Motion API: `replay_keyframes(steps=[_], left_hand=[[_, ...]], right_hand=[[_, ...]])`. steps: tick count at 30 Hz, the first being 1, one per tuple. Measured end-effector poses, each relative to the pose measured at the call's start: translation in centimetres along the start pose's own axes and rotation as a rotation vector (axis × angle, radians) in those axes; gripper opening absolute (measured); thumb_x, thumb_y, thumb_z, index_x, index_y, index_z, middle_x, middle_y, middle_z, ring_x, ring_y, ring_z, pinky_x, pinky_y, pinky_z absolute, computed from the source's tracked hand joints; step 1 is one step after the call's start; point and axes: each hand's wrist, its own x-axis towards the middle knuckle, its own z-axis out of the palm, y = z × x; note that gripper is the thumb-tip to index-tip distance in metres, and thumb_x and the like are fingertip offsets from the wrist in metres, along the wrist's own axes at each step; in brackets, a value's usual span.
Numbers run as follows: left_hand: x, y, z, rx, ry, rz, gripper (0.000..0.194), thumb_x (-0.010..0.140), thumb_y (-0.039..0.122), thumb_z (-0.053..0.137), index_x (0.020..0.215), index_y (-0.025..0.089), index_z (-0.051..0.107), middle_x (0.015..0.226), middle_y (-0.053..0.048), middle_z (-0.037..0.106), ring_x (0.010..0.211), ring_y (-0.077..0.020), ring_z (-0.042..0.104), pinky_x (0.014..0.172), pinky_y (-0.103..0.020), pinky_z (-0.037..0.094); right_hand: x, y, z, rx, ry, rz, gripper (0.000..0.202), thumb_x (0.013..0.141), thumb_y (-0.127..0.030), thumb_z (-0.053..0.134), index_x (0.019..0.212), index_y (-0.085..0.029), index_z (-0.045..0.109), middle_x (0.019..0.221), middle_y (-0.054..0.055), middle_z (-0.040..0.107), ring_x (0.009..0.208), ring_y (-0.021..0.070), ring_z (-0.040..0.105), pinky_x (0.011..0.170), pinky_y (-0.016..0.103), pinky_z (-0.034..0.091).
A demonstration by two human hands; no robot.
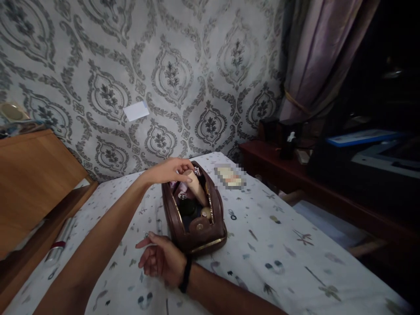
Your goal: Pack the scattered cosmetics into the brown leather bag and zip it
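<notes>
A brown zipped cosmetic bag (pixel 177 239) stands unzipped on the patterned bed sheet. My left hand (pixel 172 169) reaches over its far side, with thumb and fingers closed on the top end of a beige tube (pixel 197 189) that leans inside. Around the tube lie a dark round container (pixel 187 207), a small gold-coloured round item (pixel 206 213) and other small items that I cannot make out. Near the bag's front left corner, my right hand (pixel 162 259) hovers with a black band at the wrist. Its index finger is stretched out, the others loosely bent, and nothing shows in it.
A blurred-out flat item (pixel 230 176) lies right of the bag. A silver cylinder with a red band (pixel 59 245) rests at the left, beside a wooden panel (pixel 36 188). Along the right stands a dark red table (pixel 272 155) with a small bottle (pixel 289 142).
</notes>
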Motion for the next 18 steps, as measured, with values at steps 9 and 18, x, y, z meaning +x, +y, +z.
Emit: replay_keyframes(steps=[9, 18], left_hand=[[-0.4, -0.3, 0.1, 0.017, -0.019, 0.029, 0.038, 0.078, 0.038, 0.07, 0.108, 0.016, 0.064, 0.089, -0.002, 0.066, 0.08, -0.0151, 0.058, 0.073, -0.026, 0.044], [-1.5, -0.7, 0.4, 0.262, 0.04, 0.079, 0.028, 0.084, 0.039, 0.063, 0.101, 0.017, 0.065, 0.092, -0.001, 0.064, 0.083, -0.0165, 0.055, 0.072, -0.026, 0.041]], right_hand=[[-0.1, 0.0, 0.0, -0.001, 0.002, 0.001, 0.056, 0.091, -0.064, 0.048, 0.098, -0.011, 0.065, 0.061, 0.002, 0.065, 0.044, 0.0101, 0.053, 0.047, 0.023, 0.026], [-0.7, -0.9, 0.8, -0.004, 0.045, 0.025, 0.053, 0.091, -0.063, 0.049, 0.093, -0.012, 0.063, 0.057, 0.001, 0.064, 0.044, 0.0096, 0.053, 0.045, 0.023, 0.022]])
